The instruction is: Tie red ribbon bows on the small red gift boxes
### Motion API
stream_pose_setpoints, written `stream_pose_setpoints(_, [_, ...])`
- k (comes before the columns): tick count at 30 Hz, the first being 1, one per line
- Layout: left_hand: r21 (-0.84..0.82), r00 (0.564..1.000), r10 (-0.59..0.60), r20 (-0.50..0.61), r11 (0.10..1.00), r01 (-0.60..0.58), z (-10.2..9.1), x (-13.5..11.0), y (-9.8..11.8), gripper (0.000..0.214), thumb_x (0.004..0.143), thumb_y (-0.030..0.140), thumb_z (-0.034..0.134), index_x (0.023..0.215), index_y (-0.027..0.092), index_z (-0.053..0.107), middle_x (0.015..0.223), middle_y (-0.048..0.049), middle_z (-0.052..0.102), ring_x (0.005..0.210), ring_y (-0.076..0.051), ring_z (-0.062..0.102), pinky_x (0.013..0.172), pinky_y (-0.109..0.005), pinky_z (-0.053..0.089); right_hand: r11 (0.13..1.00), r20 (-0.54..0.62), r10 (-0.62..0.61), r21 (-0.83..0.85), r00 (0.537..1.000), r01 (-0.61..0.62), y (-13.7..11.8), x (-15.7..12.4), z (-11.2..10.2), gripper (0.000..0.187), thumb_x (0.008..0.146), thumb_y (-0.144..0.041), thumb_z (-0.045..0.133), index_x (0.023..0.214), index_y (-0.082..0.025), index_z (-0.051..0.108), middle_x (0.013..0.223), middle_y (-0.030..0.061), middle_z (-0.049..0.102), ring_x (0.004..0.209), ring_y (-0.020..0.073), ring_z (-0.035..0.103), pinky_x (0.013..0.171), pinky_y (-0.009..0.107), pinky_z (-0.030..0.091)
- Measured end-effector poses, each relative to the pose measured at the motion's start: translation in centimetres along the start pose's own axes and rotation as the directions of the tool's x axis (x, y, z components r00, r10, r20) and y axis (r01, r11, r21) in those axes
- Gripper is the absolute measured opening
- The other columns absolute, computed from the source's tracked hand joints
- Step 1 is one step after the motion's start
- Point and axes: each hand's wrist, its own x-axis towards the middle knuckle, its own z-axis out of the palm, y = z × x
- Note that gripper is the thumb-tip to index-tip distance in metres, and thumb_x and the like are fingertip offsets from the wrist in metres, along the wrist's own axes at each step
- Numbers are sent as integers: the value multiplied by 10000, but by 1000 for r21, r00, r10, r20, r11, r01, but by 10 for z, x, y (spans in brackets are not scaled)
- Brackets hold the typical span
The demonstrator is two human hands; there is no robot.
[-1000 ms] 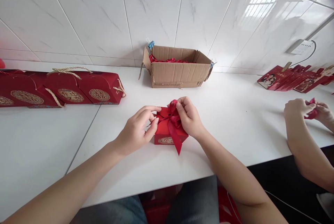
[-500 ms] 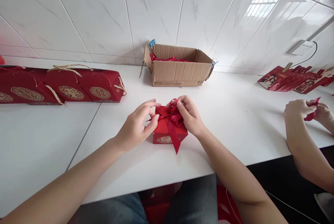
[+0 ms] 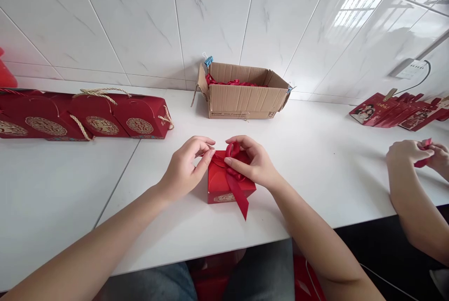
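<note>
A small red gift box (image 3: pixel 219 184) with a gold emblem on its front stands on the white table (image 3: pixel 168 226) in front of me. A red satin ribbon (image 3: pixel 235 184) is tied in a bow on its top, with one tail hanging over the front. My left hand (image 3: pixel 185 168) pinches the bow's left loop at the box's top left edge. My right hand (image 3: pixel 254 163) lies over the top right of the box, fingers curled on the bow's knot and upper loop.
An open cardboard box (image 3: pixel 242 90) with red ribbons stands at the wall. Red handled gift boxes (image 3: pixel 87 114) lie in a row at left. Flat red cartons (image 3: pixel 396 111) are stacked at far right. Another person's hands (image 3: pixel 417 156) hold a red ribbon at right.
My right hand has lowered from pulling the loop upward and now rests flatter over the bow. My left hand stays pinched on the left loop. The view has shifted slightly.
</note>
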Motion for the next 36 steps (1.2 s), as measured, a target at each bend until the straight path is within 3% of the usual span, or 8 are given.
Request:
stream_pose_setpoints(3, [-7,999,-40,-3,999,40,0,1,0,125,919,248,508,804,200,498,1037,-64,637,973,-154,630,748,-270,536,999,36,-26,-17,999,27,-2,-1,-1,378,778,-231,684,1122,-220,527,878,8,595,738,124,572,684,291,488])
stream_pose_setpoints(13, [34,998,-64,-24,997,65,3,2,-4,139,936,258,452,816,198,489,1014,-64,615,927,-163,632,723,-290,530,998,140,10,-58,990,-2,-7,0,-3,313,796,-193,627,1076,-225,490,870,1,572,742,123,533,669,277,463])
stream_pose_setpoints(21, [-208,968,-249,-13,948,241,4,4,-5,214,929,375,479,835,186,511,1046,-72,603,905,-175,672,836,-370,573,997,137,9,-73,990,1,-6,-1,-3,324,795,-197,624,1093,-232,502,862,0,588,716,124,537,676,289,468])
stream_pose_setpoints(24, [-258,966,-258,-2,933,249,3,5,-2,225,920,392,502,849,181,535,1055,-78,617,918,-173,666,856,-360,569,995,73,-11,-97,997,18,-5,-1,-3,298,798,-236,647,1085,-224,568,922,25,627,778,141,573,724,308,490])
stream_pose_setpoints(27, [-221,971,-239,-1,947,233,2,4,1,225,914,383,511,826,178,543,1050,-88,634,963,-184,650,843,-337,555,990,-68,-77,-122,995,68,-4,0,-4,228,825,-304,647,1039,-229,629,932,35,650,891,170,597,841,347,487])
stream_pose_setpoints(31, [-88,966,-248,-72,966,242,0,4,2,194,901,330,504,779,182,534,983,-77,655,933,-181,634,732,-296,551,984,-237,-156,-118,959,131,-4,2,-13,201,849,-339,631,1025,-241,630,845,14,636,871,170,603,891,372,462])
stream_pose_setpoints(33, [-20,969,-215,-124,977,214,-1,4,1,186,873,290,519,719,187,513,936,-61,655,895,-175,629,716,-294,554,988,-249,-147,-90,957,128,-6,2,-18,169,869,-374,605,962,-235,634,858,21,635,849,167,601,852,362,471])
stream_pose_setpoints(36, [90,981,-96,-170,990,112,-2,3,1,207,825,241,558,643,191,474,888,-41,647,879,-175,622,769,-323,552,986,-140,-130,-124,982,113,-10,2,-23,230,905,-416,540,818,-225,635,878,36,630,873,173,593,808,346,472])
